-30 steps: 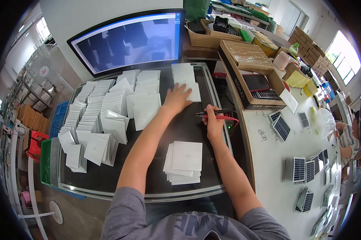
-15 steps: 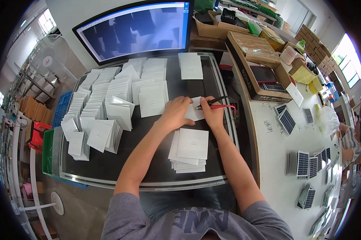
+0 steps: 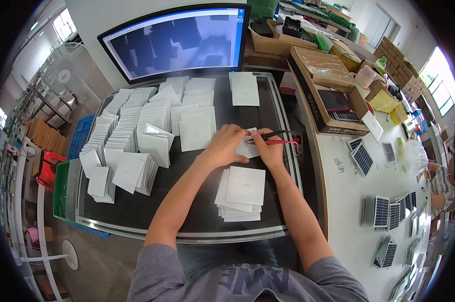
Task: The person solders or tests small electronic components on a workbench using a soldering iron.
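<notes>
A white square panel [image 3: 248, 148] lies flat on the dark table top between my hands. My left hand [image 3: 226, 147] grips its left side, thumb at the near edge and fingers at the far edge. In my right hand [image 3: 269, 151] are two test probes, a black probe [image 3: 274, 134] and a red probe [image 3: 278, 142]. Their tips point at the middle of the panel; whether they touch it I cannot tell. Nearer to me sits a loose stack of white panels [image 3: 245, 186]. Another small stack of panels [image 3: 245, 89] lies at the far side.
Rows of packed white panels [image 3: 152, 115] fill the table's left half. Behind them stands a monitor [image 3: 174, 40]. The right-hand bench holds an open cardboard box [image 3: 308, 95] and several small solar panels [image 3: 381, 211]. A green crate [image 3: 61, 194] stands left of the table.
The view has shifted slightly, so the whole scene sits a little lower and to the right. Both hands stay at the same panel, with the probes still held in my right.
</notes>
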A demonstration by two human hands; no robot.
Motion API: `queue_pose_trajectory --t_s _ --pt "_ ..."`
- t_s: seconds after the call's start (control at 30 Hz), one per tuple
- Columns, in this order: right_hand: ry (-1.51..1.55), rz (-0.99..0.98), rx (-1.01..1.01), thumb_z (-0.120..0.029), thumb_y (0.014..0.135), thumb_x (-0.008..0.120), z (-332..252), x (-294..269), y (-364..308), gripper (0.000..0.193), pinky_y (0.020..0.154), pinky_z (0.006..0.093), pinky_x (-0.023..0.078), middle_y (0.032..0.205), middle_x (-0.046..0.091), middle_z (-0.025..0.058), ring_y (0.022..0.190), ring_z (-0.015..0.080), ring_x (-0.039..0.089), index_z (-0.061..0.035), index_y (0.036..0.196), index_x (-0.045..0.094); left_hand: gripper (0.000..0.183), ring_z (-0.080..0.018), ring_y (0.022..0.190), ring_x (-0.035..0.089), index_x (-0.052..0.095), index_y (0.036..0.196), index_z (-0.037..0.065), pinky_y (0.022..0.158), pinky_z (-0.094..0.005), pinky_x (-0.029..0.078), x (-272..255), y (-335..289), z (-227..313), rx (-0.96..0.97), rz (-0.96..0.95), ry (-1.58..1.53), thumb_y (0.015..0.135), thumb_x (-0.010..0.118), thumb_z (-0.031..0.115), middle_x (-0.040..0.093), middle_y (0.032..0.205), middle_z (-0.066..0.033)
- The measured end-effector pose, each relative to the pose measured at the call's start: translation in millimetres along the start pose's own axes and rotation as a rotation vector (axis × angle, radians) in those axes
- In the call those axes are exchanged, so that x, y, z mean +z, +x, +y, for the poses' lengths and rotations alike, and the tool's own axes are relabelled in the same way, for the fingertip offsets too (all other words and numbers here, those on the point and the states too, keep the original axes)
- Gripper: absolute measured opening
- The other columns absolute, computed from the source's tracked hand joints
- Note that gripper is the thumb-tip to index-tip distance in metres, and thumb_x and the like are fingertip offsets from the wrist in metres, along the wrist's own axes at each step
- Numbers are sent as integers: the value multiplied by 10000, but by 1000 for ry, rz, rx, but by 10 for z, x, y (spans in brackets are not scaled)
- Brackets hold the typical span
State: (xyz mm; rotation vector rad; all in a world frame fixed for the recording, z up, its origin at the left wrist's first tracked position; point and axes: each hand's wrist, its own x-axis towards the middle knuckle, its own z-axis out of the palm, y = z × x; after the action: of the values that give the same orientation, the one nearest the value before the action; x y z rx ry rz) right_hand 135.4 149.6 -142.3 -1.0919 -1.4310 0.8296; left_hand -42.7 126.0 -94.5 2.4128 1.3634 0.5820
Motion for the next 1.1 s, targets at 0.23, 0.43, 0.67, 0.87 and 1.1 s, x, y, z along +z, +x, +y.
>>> queue_pose_trajectory --t_s 0.23,0.43,0.67,0.87,1.1 --pt "412 181 265 -284 923 640 -65 -185 59 247 477 208 316 646 536 -15 543 58 473 -59 825 617 676 -339 1161 481 526 1258 79 981 -383 428 -428 -52 30 3 -242 -203 702 792 356 508 1212 -153" --pt "402 188 251 -278 926 629 -88 -176 65 262 455 215 320 618 517 -12 514 67 469 -49 803 607 728 -341 1236 447 463 1333 59 1036 -391 400 -572 -485 599 101 -580 -87 765 746 416 476 1268 -186" --pt "386 183 249 -285 930 630 -56 -121 72 266 442 206 312 613 515 -10 507 63 468 -53 806 599 922 -390 1437 181 392 1402 -28 1116 -549 247 19 738 -297 -133 -113 432 762 694 562 281 1509 -237" --pt "433 212 288 -279 942 619 -91 -152 76 277 423 214 329 601 524 1 482 71 477 -39 807 589 808 -388 1393 268 458 1343 -28 1113 -530 255 404 1227 -584 -162 163 476 821 634 562 398 1419 -227" --pt "391 180 253 -287 945 614 -35 -152 98 286 425 209 328 585 521 -3 484 65 480 -39 806 588 691 -368 1230 470 578 1182 -57 926 -472 461 53 347 303 -400 -186 456 830 643 533 582 1139 -242"
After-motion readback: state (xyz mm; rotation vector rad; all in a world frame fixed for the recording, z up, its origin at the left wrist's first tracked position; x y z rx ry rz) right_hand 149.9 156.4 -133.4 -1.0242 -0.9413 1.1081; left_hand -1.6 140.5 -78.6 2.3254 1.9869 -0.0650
